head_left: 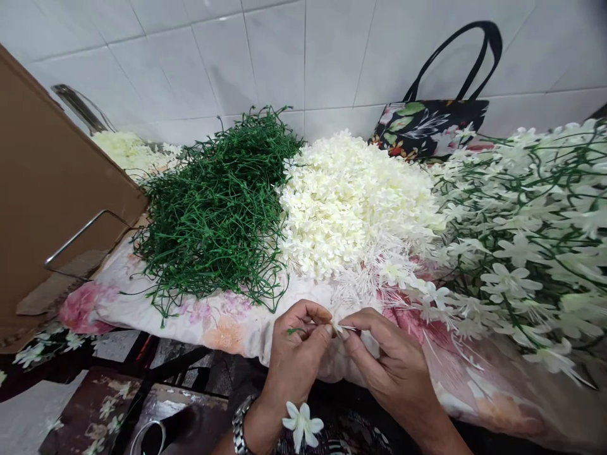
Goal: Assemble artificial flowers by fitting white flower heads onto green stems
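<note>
My left hand point(296, 354) is closed in a pinch on a thin green plastic stem point(296, 330) at the table's front edge. My right hand point(389, 357) pinches a small white flower piece point(342, 327) and holds it against the left fingertips. Just beyond the hands lie loose white stamen pieces point(365, 278). Behind them is a heap of white artificial petals point(351, 202), with a pile of green stems point(218, 208) to its left. A single white flower point(302, 424) lies on my lap below the left wrist, which wears a metal watch.
Assembled white flower sprays point(526, 240) cover the right of the floral cloth point(142, 303). A brown cardboard box point(42, 189) stands at left, with a metal rack point(80, 234) beside it. A floral tote bag point(429, 126) leans on the tiled wall. More white petals point(126, 148) lie far left.
</note>
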Available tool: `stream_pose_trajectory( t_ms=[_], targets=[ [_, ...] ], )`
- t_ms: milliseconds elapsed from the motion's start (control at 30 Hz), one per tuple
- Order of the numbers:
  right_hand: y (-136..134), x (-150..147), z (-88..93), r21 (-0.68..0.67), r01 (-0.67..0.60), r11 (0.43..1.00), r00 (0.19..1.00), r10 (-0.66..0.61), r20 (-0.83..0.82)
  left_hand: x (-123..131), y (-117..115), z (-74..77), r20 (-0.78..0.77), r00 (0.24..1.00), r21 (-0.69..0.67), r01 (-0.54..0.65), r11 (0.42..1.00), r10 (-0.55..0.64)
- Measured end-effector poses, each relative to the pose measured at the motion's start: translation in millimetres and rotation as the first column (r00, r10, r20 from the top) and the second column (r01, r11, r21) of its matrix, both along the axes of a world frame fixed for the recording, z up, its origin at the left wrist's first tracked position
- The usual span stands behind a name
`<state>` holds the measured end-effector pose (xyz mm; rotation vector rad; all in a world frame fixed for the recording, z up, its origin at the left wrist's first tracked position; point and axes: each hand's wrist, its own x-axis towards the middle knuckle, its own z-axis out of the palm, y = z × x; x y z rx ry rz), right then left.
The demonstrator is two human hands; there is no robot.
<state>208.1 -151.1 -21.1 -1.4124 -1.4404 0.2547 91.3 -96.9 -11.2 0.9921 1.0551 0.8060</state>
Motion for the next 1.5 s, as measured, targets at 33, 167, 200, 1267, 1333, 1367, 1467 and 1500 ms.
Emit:
stream_pose_trajectory(
  t_ms=[33,167,200,1267,1333,1367,1467,1500],
  targets=[
    [-0.7,1.8,1.4,0.0,0.016,1.0,1.0,-0.016,-0.019,-0.7,0.7,0.0,-0.036,0.999,0.011,0.027,1.0,-0.027],
    [-4.7,6.8,15.7,0.025,-0.047,0.999,0.994,0.049,-0.098,-2.8,3.5,3.9,-0.248,0.957,0.092,0.175,0.98,-0.148],
    [-5.1,6.4,20.4,0.039,-0.097,0.995,0.991,0.1,-0.093,-3.0,3.5,5.3,-0.294,0.939,0.135,0.225,0.965,-0.178],
    [0.1,14.3,26.4,-0.079,-0.28,0.957,0.948,0.288,0.135,-24.0,1.7,-4.7,-0.24,0.954,0.682,0.299,0.667,-0.181],
    [1.4,15.1,25.3,-0.098,-0.281,0.955,0.941,0.295,0.167,-24.2,3.4,-3.6,-0.289,0.938,0.68,0.343,0.647,-0.194],
    [2.0,15.4,24.5,-0.108,-0.278,0.955,0.94,0.293,0.176,-24.2,4.2,-3.1,-0.307,0.93,0.678,0.361,0.64,-0.2],
    [3.3,16.0,20.2,-0.141,-0.271,0.952,0.94,0.293,0.175,-23.7,6.4,-3.7,-0.329,0.919,0.663,0.387,0.641,-0.215],
    [3.7,15.9,18.4,-0.149,-0.272,0.951,0.94,0.295,0.171,-23.4,7.1,-4.5,-0.332,0.918,0.656,0.389,0.646,-0.216]
  ],
)
